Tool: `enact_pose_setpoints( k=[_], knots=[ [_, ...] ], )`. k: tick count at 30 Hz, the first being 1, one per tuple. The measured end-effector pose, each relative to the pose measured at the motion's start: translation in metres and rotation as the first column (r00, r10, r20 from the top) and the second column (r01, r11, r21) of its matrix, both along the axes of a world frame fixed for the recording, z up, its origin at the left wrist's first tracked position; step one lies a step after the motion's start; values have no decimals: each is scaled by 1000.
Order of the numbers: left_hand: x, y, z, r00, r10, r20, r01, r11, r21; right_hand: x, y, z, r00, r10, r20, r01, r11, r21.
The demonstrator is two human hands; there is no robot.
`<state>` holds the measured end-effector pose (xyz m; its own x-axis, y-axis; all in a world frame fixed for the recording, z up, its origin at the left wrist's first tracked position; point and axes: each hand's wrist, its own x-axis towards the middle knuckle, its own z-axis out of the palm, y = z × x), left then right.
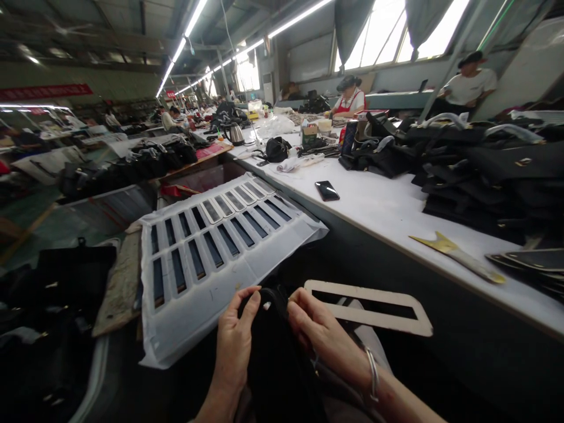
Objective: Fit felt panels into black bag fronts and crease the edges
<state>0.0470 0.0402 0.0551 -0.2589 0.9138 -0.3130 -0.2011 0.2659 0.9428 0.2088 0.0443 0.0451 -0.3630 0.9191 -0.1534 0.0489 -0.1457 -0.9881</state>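
- The left hand (235, 335) has its thumb and forefinger drawn narrow, pinching the upper left edge of a black piece (277, 358) of what looks like fabric.
- The right hand (328, 332) has curled fingers gathered on the upper right edge of the same piece; the exact grip of its hidden fingertips I cannot tell.
- The black piece is directly between the two hands, which are about equally near it. Its long axis runs from the fingertips down towards the person's body, so both hands have hold of the far end, and the near end is lost in shadow.
- A small white spot (267, 306) shows near that far end, between the fingers and closer to the left ones.
- A bracelet (373, 376) circles the right wrist.
- A pale slotted frame (361, 294) lies just beyond the right hand, much nearer to it than to the left. Its long axis slants to the right, crosswise to the black piece; whether it touches the hand I cannot tell.
- Ahead and to the left, a white-covered board (176, 329) carries two rows of dark strips, some with pale frames around them.
- To the right runs a white worktable (374, 214), bearing a phone (326, 190), a yellow-ended strip (453, 254) and heaped black bags (476, 176).
- Farther off, a co-worker in a red apron (352, 103) is at the table.
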Motion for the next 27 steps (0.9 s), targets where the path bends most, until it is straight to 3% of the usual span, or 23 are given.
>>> enact_pose_setpoints(
  k=[2, 6, 11, 14, 18, 22, 24, 27],
  knots=[
    [-2, 0, -3, 1000, 0, -6, 0, 1000, 4, 0, -15, -7, 988, -54, 143, 41, 994, 98],
    [-2, 0, -9, 1000, -26, -14, 26, 999, 24, -5, -35, -15, 950, -16, 311, -56, 973, 223],
    [-1, 1, -9, 999, -20, -34, 22, 997, 68, -10, -33, -19, 973, 39, 228, -87, 975, 204],
    [0, -10, -14, 995, 59, -84, -48, 990, 134, -9, -27, -23, 987, 50, 156, -79, 978, 190],
    [11, -49, -45, 978, 87, -187, -73, 994, 80, -8, -23, -34, 984, 67, 165, -94, 983, 159],
    [23, -83, -77, 923, 156, -351, -145, 988, 58, -12, -26, -44, 975, -21, 220, -17, 986, 168],
    [24, -89, -82, 894, 163, -418, -143, 987, 79, -15, -28, -47, 978, -51, 204, 10, 980, 198],
    [21, -86, -76, 863, 174, -475, -131, 984, 122, -17, -27, -50, 986, -77, 146, 49, 980, 191]
  ],
)
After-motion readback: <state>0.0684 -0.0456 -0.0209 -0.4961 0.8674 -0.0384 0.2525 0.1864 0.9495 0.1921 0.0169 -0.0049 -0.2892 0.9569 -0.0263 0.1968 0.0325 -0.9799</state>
